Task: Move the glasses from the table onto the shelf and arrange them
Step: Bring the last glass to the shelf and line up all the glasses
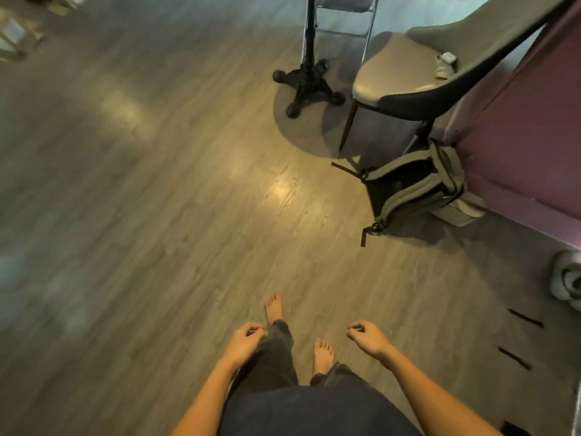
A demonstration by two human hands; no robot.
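Observation:
No glasses, tabletop or shelf show in this view. I look straight down at a wooden floor and my bare feet. My left hand point(244, 341) hangs low at the bottom centre, fingers curled loosely, holding nothing. My right hand point(367, 337) hangs beside it to the right, fingers also loosely curled and empty. Both forearms reach in from the bottom edge.
A black table pedestal base point(306, 88) stands ahead. Right of it is a grey chair point(405, 77) with small items on its seat. An olive backpack point(418, 184) lies on the floor against a pink wall point(528, 136). A white shoe point(567, 278) sits at the right edge.

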